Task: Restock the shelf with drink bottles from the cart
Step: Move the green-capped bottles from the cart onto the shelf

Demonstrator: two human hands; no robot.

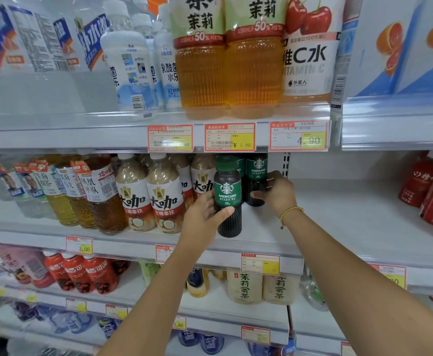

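Dark, green-labelled coffee, three in all: the front coffee bottle (227, 199), a rear coffee bottle (256, 176) and one mostly hidden between them. Just left of the front coffee bottle, two latte bottles (135, 194) stand in full view. Above it are two amber tea bottles (201, 68), one vitamin water bottle (308, 60) and three price tags (229, 137). Two hands reach in, left hand (202, 214) and right hand (279, 191), with one bracelet (291, 210).
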